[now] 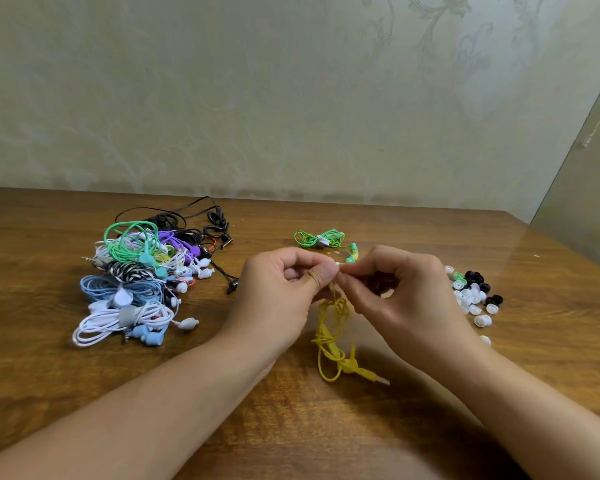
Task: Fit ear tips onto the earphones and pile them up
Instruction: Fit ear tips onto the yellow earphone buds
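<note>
1. The yellow earphones (331,336) are held above the middle of the desk (378,223); the cable hangs in loose loops, with the plug at the near end resting on the wood.
2. The left hand (284,289) pinches the earbud end with curled fingers; the right hand (392,289) pinches something small against it, probably an ear tip, though it is hidden.
3. The set looks light and limp, and the tips (473,296) to the right look soft, so the firm bud is the best place to grip.
4. The cable's long axis runs far to near; the bud seems to point right.
5. The pile of earphones (139,275) lies on the left.
</note>
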